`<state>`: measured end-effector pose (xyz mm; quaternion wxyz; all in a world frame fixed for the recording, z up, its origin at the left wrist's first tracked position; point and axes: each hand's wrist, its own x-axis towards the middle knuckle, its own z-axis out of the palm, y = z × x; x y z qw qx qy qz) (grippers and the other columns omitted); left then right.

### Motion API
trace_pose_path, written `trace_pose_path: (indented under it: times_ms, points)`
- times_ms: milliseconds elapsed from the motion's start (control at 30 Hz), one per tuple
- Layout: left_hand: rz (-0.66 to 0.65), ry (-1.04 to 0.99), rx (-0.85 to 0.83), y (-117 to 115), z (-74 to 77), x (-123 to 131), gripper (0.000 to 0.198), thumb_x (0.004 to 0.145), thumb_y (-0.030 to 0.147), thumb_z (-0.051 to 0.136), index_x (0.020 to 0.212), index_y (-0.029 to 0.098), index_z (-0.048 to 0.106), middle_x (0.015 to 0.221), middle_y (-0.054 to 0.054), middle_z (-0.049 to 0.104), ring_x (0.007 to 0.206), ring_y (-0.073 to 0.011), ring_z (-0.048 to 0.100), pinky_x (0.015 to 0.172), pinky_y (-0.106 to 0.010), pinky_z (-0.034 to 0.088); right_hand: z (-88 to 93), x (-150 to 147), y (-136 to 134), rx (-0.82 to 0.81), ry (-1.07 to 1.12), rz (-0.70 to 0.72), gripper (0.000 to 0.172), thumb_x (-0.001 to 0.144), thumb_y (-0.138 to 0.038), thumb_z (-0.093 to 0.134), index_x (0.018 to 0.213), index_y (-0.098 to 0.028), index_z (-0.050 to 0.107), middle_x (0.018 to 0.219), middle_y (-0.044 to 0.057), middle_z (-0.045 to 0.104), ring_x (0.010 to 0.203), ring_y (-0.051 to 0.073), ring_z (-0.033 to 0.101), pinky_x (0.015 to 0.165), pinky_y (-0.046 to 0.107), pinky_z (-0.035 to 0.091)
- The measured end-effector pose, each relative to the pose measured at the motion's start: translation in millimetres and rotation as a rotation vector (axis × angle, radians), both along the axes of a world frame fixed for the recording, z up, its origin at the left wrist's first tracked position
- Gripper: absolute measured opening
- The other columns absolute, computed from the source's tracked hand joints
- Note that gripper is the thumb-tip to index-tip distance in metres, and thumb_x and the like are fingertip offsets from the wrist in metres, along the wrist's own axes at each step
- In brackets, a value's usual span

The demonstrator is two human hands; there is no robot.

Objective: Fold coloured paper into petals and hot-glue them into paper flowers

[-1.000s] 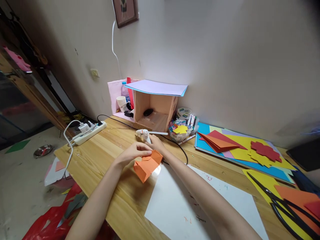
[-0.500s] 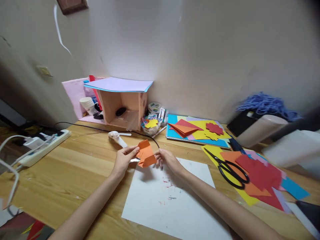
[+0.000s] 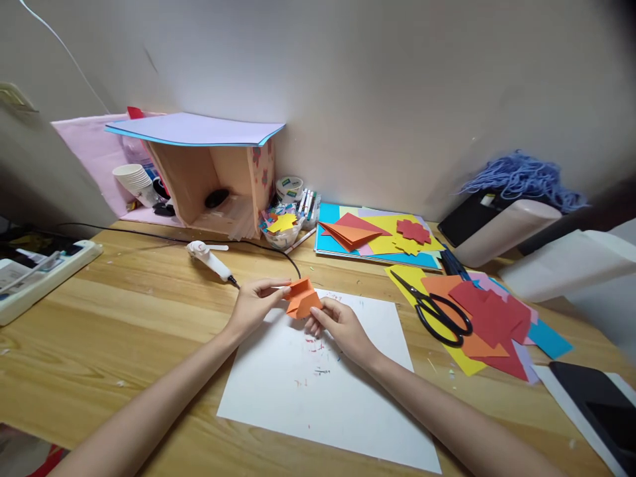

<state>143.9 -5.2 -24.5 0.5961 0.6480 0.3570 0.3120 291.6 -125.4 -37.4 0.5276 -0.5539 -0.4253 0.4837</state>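
A small folded orange paper piece (image 3: pixel 301 297) is held just above a white sheet (image 3: pixel 322 384) on the wooden table (image 3: pixel 124 331). My left hand (image 3: pixel 256 305) pinches its left edge with thumb and fingertips. My right hand (image 3: pixel 338 324) grips its lower right corner, fingers curled under it. A white glue gun (image 3: pixel 209 257) lies on the table just left of and behind my left hand, its black cord running along the tabletop.
Black scissors (image 3: pixel 437 310) lie on yellow, orange and red paper sheets (image 3: pixel 491 324) to the right. A stack of coloured paper (image 3: pixel 377 235) and a bowl of scraps (image 3: pixel 281 228) sit by the wall beside a wooden box (image 3: pixel 209 185). A power strip (image 3: pixel 34 278) is at far left.
The view has swung right and down, bringing the scissors and right-hand papers into sight. Both hands brought the orange piece away from the glue gun and over the white sheet; my right hand now grips it.
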Motion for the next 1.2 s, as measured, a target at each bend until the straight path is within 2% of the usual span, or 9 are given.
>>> trace_pose_path:
  times_ms: [167, 300, 533, 733, 1200]
  points:
    - [0.01, 0.059, -0.097, 4, 0.2, -3, 0.037, 0.064, 0.044, 0.066, 0.084, 0.013, 0.069, 0.095, -0.01, 0.068, 0.091, -0.0216, 0.062, 0.079, -0.029, 0.05, 0.0, 0, -3, 0.006, -0.073, 0.049, 0.028, 0.084, -0.041, 0.045, 0.081, -0.015, 0.057, 0.072, 0.004, 0.063, 0.064, 0.013, 0.057, 0.065, 0.028, 0.046]
    - [0.014, 0.047, -0.176, 2, -3.3, -4, 0.035, 0.06, 0.04, 0.071, 0.082, 0.014, 0.066, 0.095, -0.009, 0.067, 0.086, -0.0197, 0.062, 0.075, -0.027, 0.049, -1.8, 0, -4, -0.01, -0.097, 0.063, 0.027, 0.084, -0.04, 0.045, 0.082, -0.016, 0.058, 0.072, 0.004, 0.063, 0.064, 0.013, 0.056, 0.063, 0.027, 0.045]
    - [-0.08, 0.017, -0.337, -4, 0.2, -5, 0.053, 0.06, 0.037, 0.072, 0.105, 0.014, 0.057, 0.091, -0.01, 0.068, 0.082, -0.0199, 0.064, 0.072, -0.029, 0.049, -2.3, -1, -5, -0.024, -0.143, 0.076, 0.026, 0.083, -0.038, 0.048, 0.084, -0.016, 0.06, 0.07, 0.003, 0.064, 0.064, 0.013, 0.057, 0.061, 0.026, 0.043]
    - [-0.096, 0.043, -0.342, -7, 2.9, -3, 0.054, 0.06, 0.039, 0.072, 0.105, 0.013, 0.059, 0.098, -0.012, 0.067, 0.084, -0.0216, 0.064, 0.072, -0.029, 0.05, -0.8, -1, -5, -0.023, -0.141, 0.087, 0.025, 0.082, -0.037, 0.049, 0.085, -0.016, 0.061, 0.069, 0.003, 0.064, 0.061, 0.012, 0.058, 0.058, 0.025, 0.044]
    - [-0.021, 0.07, -0.343, -14, 11.3, -3, 0.053, 0.055, 0.038, 0.075, 0.098, 0.01, 0.062, 0.093, -0.014, 0.068, 0.075, -0.0215, 0.065, 0.067, -0.029, 0.051, -1.7, 0, -5, -0.038, -0.181, 0.122, 0.022, 0.083, -0.035, 0.05, 0.086, -0.017, 0.062, 0.07, 0.003, 0.065, 0.06, 0.012, 0.056, 0.057, 0.025, 0.042]
